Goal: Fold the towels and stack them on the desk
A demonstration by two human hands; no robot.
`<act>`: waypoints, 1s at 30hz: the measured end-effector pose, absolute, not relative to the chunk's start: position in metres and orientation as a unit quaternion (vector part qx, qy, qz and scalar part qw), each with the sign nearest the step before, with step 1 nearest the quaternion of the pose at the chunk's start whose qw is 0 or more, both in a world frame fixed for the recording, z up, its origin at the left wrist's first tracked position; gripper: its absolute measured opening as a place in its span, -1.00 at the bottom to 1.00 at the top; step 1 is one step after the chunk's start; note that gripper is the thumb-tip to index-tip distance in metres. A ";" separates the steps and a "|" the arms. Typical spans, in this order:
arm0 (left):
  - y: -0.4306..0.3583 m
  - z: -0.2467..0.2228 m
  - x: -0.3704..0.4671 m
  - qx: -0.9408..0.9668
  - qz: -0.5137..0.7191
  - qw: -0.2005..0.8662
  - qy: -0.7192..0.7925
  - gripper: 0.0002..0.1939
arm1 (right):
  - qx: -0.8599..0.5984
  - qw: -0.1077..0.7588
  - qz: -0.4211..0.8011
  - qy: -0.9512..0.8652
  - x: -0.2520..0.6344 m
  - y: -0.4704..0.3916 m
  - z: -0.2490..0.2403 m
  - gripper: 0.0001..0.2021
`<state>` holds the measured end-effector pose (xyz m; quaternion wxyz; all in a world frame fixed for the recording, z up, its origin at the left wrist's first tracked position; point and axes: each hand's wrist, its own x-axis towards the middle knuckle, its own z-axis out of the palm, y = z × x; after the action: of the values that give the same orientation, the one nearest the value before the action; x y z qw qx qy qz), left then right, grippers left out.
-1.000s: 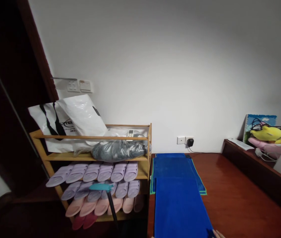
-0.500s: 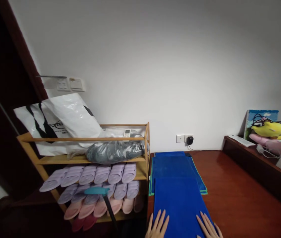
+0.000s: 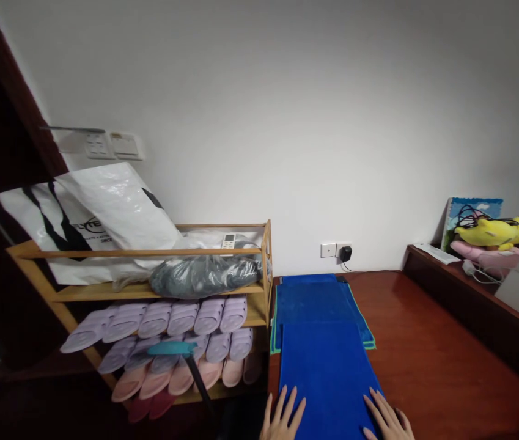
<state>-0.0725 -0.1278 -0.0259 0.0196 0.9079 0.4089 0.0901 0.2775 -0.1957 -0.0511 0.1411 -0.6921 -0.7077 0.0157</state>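
A bright blue cloth lies flat along the left part of a reddish-brown wooden tabletop. My left hand rests on its left edge with the fingers spread. On the right edge lies my right hand, fingers stretched out and grasping nothing. Beyond the bright cloth, and partly under it, are darker blue cloths with green edging. The near end of the bright cloth runs out of the picture at the bottom.
A wooden shoe rack stands left of the table, holding several slippers, a white bag and a remote control. A black plug sits in the wall. A raised ledge at right carries a yellow plush toy.
The view has shifted slightly, so the surroundings appear a little further left and higher. Both hands stay flat on the cloth's edges, which looks the same.
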 end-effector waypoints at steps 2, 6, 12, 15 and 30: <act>-0.120 -0.007 -0.067 0.908 0.092 0.029 0.408 -0.30 | -0.694 0.149 0.033 -0.704 0.272 -0.188 -0.028 -0.49; -0.083 0.034 -0.036 0.881 0.144 0.012 0.451 -0.37 | -0.678 0.169 0.034 -0.714 0.255 -0.142 0.012 -0.46; -0.020 0.027 0.008 0.826 0.117 0.032 0.550 -0.41 | -0.708 0.161 0.046 -0.686 0.237 -0.056 0.008 -0.37; -0.007 0.004 0.007 0.827 0.120 0.020 0.549 -0.39 | -0.725 0.157 0.045 -0.669 0.241 -0.040 -0.012 -0.36; -0.016 0.005 -0.003 0.847 0.124 0.017 0.517 -0.40 | -0.728 0.146 0.018 -0.669 0.247 -0.054 -0.022 -0.37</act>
<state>-0.0027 -0.0164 0.0054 0.0174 0.8465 0.5173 0.1244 0.2470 -0.0541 -0.0217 0.1458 -0.7283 -0.6693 0.0180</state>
